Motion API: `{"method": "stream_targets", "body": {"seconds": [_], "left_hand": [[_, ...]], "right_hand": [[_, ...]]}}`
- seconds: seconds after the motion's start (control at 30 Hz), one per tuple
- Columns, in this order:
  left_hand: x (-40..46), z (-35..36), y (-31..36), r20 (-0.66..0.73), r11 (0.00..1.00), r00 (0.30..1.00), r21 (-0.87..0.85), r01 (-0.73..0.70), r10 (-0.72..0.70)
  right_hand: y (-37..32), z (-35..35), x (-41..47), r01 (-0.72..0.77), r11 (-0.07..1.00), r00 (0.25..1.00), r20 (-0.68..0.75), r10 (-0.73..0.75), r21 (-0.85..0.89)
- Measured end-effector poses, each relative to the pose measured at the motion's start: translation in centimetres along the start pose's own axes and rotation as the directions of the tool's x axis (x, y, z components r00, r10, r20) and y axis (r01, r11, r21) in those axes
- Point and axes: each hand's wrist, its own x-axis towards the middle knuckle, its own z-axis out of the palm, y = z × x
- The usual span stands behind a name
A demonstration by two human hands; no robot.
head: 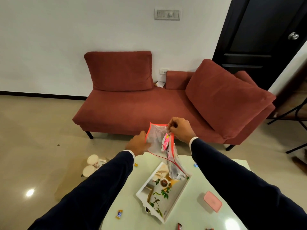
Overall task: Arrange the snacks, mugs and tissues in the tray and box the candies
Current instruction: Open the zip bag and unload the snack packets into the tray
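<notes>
With your left hand (138, 144) gripping one lip of the bag (159, 143) and your right hand (180, 128) pinching the other above the tray (150, 185), keep the mouth wide and tip gently so the pink snack (165, 141) drops in, not onto the bench (187, 206).

The person is wearing dark navy jacket sleeves (93, 191) reaching down to both wrists. A narrow white shirt cuff (194, 139) is showing at the end of each sleeve, just behind the bare hands.
</notes>
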Motion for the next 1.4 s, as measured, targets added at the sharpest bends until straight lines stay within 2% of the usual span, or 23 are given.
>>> {"method": "stream_targets", "body": {"seconds": [0.03, 0.1, 0.23, 0.3, 0.4, 0.47, 0.53, 0.6, 0.67, 0.7, 0.73, 0.77, 0.8, 0.83, 0.9, 0.93, 1.0, 1.07, 1.17, 1.23, 1.3, 1.4], "left_hand": [[-0.1, 0.1, -0.3, 0.019, 0.997, 1.0, 0.075, -0.013, 0.011], [-0.3, -0.1, -1.1, 0.029, 0.995, 1.0, 0.1, -0.011, 0.008], [-0.1, -1.6, -0.6, -0.028, 0.995, 0.999, -0.094, -0.035, 0.033], [0.2, -2.4, 0.2, -0.09, 0.977, 0.994, -0.199, -0.072, 0.055], [0.7, -3.3, 0.7, -0.181, 0.962, 0.983, -0.264, -0.076, 0.028], [0.8, -3.9, 0.7, -0.202, 0.963, 0.979, -0.257, -0.079, 0.026], [0.9, -4.4, 0.8, -0.204, 0.968, 0.978, -0.235, -0.083, 0.035], [0.8, -4.4, 0.9, -0.183, 0.967, 0.982, -0.242, -0.081, 0.036], [0.6, -4.1, 1.4, -0.154, 0.964, 0.987, -0.251, -0.083, 0.044], [0.5, -3.9, 1.7, -0.141, 0.962, 0.989, -0.259, -0.088, 0.053], [0.3, -3.8, 2.0, -0.133, 0.953, 0.989, -0.288, -0.094, 0.058], [0.2, -3.6, 2.3, -0.135, 0.935, 0.989, -0.337, -0.108, 0.066], [0.1, -3.5, 2.6, -0.146, 0.912, 0.987, -0.392, -0.122, 0.069], [0.3, -3.4, 2.8, -0.16, 0.888, 0.984, -0.439, -0.137, 0.073], [0.8, -3.4, 3.0, -0.181, 0.846, 0.981, -0.509, -0.16, 0.076], [1.1, -3.6, 3.1, -0.184, 0.815, 0.98, -0.555, -0.166, 0.074], [1.3, -4.2, 2.8, -0.183, 0.718, 0.977, -0.665, -0.206, 0.11], [0.9, -4.8, 2.0, -0.191, 0.615, 0.969, -0.749, -0.245, 0.154], [0.2, -4.1, -0.7, -0.209, 0.594, 0.976, -0.778, -0.203, 0.061], [-0.2, -2.2, -2.7, -0.148, 0.533, 0.983, -0.844, -0.067, -0.111], [-0.6, 0.1, -4.8, -0.014, 0.44, 0.966, -0.892, 0.104, -0.257], [-1.5, 2.7, -6.6, 0.155, 0.366, 0.915, -0.882, 0.298, -0.373]], "right_hand": [[0.0, -0.3, 0.0, 0.011, 1.0, 1.0, 0.002, -0.011, -0.027], [0.5, -1.1, 0.2, 0.031, 0.994, 0.999, -0.015, -0.032, -0.104], [3.3, -1.8, -0.7, 0.152, 0.948, 0.988, 0.005, -0.157, -0.281], [4.9, -1.7, -1.3, 0.25, 0.91, 0.968, 0.082, -0.237, -0.33], [7.2, -2.2, -2.4, 0.317, 0.87, 0.937, 0.268, -0.225, -0.377], [8.7, -2.3, -3.0, 0.425, 0.761, 0.899, 0.325, -0.293, -0.49], [9.4, -2.5, -3.1, 0.42, 0.668, 0.907, 0.275, -0.317, -0.615], [8.4, -2.3, -3.0, 0.197, 0.701, 0.98, 0.116, -0.162, -0.686], [6.4, -1.7, -2.6, -0.006, 0.778, 1.0, 0.004, 0.011, -0.628], [5.0, -1.2, -2.6, -0.002, 0.786, 0.998, -0.049, -0.035, -0.618], [3.6, -0.6, -2.7, 0.081, 0.77, 0.976, -0.106, -0.189, -0.633], [2.0, -0.1, -3.0, 0.202, 0.746, 0.934, -0.105, -0.342, -0.634], [0.5, 0.4, -3.2, 0.327, 0.723, 0.899, -0.037, -0.437, -0.609], [-1.1, 0.7, -3.3, 0.42, 0.716, 0.892, 0.107, -0.44, -0.558], [-3.1, 1.4, -2.8, 0.445, 0.743, 0.88, 0.397, -0.26, -0.5], [-3.4, 1.7, -2.5, 0.434, 0.722, 0.859, 0.489, -0.151, -0.54], [-3.6, 2.0, -1.7, 0.417, 0.681, 0.872, 0.477, -0.113, -0.601], [-3.8, 1.5, -0.8, 0.361, 0.759, 0.904, 0.402, -0.143, -0.542], [-4.2, -0.6, 0.7, 0.327, 0.895, 0.907, 0.366, -0.208, -0.302], [-4.6, -2.4, 1.5, 0.316, 0.939, 0.888, 0.391, -0.242, -0.137], [-5.0, -4.0, 1.7, 0.243, 0.964, 0.863, 0.429, -0.265, 0.107], [-6.2, -6.3, 1.2, 0.11, 0.887, 0.854, 0.414, -0.315, 0.449]]}}
